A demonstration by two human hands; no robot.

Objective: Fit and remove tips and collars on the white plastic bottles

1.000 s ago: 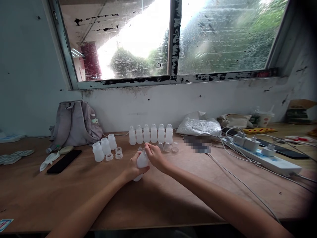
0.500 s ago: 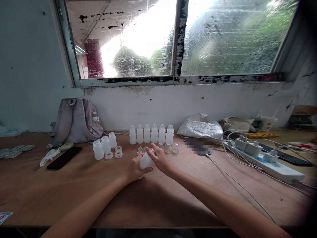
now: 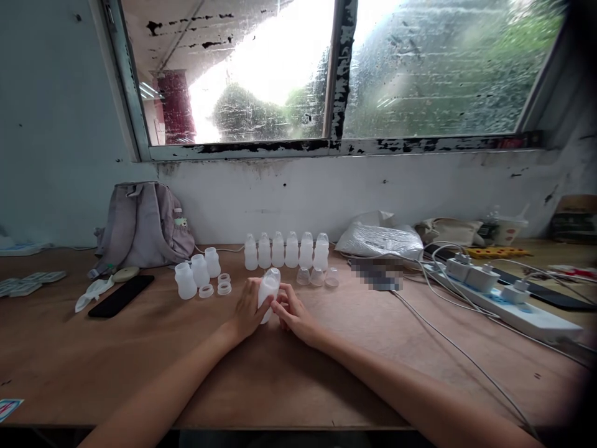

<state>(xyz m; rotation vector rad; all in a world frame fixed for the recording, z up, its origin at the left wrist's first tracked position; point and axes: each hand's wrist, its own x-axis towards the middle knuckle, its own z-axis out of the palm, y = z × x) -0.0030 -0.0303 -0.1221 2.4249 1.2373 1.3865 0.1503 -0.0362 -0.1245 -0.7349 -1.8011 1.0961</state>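
Behind the bench's front edge (image 3: 289,424), our left hand (image 3: 246,312) clamps the bottle (image 3: 268,289), ideally lightly; our right hand's (image 3: 301,318) grip we cannot tell.

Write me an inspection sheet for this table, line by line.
Surface: brown tabletop, sticker at front left; spills, nothing seen.
Things: six capped bottles in a row; three open bottles, white rings, three clear covers.
Clutter: backpack, dark phone, silvery package.
Hands: left hand grips a capped bottle; right hand is beside it, its grip unclear.
Cables: several around the power strip; one runs to the front edge.
Surroundings: marked wall, window with peeling frame.
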